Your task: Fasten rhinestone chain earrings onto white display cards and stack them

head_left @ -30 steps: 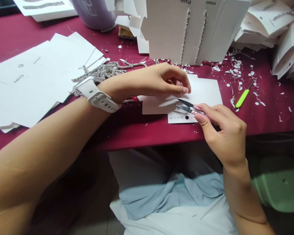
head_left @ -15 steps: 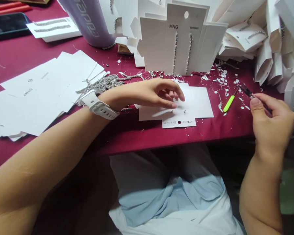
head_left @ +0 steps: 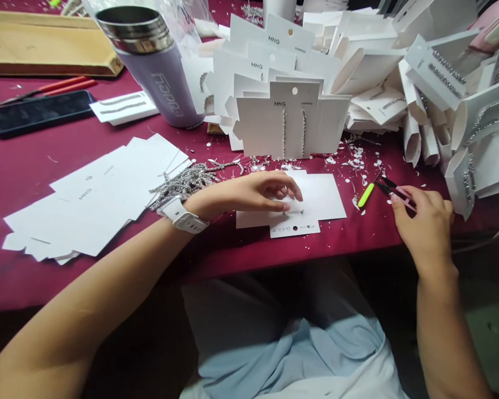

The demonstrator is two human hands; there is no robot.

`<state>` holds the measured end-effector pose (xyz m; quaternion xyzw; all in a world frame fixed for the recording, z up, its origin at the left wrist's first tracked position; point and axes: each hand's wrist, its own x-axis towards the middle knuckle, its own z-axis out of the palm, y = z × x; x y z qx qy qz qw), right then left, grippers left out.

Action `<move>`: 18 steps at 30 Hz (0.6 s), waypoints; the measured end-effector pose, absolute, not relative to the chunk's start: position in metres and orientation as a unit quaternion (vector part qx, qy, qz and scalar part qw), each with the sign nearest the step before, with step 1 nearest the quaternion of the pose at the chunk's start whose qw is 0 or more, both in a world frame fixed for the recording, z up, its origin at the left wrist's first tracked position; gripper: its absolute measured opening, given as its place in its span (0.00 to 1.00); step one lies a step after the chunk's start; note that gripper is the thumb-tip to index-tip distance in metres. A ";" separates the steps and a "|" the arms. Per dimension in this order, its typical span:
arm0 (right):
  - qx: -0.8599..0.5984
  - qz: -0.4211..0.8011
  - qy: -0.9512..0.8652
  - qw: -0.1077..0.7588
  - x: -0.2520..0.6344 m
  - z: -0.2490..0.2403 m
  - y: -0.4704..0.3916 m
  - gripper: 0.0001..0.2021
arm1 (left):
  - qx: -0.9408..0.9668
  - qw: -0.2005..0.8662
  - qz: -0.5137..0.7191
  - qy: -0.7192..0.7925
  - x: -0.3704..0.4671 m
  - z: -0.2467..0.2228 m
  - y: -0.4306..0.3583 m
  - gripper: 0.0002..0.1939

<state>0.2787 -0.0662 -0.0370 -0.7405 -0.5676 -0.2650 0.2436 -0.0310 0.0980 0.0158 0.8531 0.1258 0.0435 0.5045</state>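
My left hand (head_left: 270, 191), with a white watch on the wrist, hovers over a white earring card (head_left: 324, 197) lying face down. Its fingers are loosely bent and apart from the thumb, with nothing seen in them. Two small metal posts stick up from the card near the thumb tip. My right hand (head_left: 426, 219) is closed on thread snips (head_left: 402, 195) with dark blades and pink handles, low over the table at the right. Just left of the blades lies a neon yellow-green handled tool (head_left: 366, 195) with a thin tip.
Flat white cards (head_left: 103, 205) are stacked at left, beside a heap of silver chains (head_left: 185, 183). Upright cards with chain earrings (head_left: 293, 127) stand behind. Folded cards (head_left: 453, 105) crowd the right. A purple tumbler (head_left: 158, 77), phone (head_left: 41, 113) and white scraps (head_left: 357, 160) also lie around.
The view has shifted, showing more of the table's back. My right hand has brought the snips down and inward, close to the yellow-green tool. My left hand stays over the card.
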 end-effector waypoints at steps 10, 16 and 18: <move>-0.670 -0.215 -0.661 0.258 0.221 0.002 -0.055 0.11 | 0.922 0.377 0.054 0.072 -0.033 0.017 0.097 0.09; -0.548 -0.114 -0.807 0.188 0.187 0.018 -0.048 0.17 | 0.924 0.364 0.100 0.067 -0.032 0.023 0.094 0.05; -0.519 -0.119 -0.826 0.183 0.182 0.021 -0.045 0.22 | 0.918 0.365 0.128 0.086 -0.034 0.030 0.093 0.07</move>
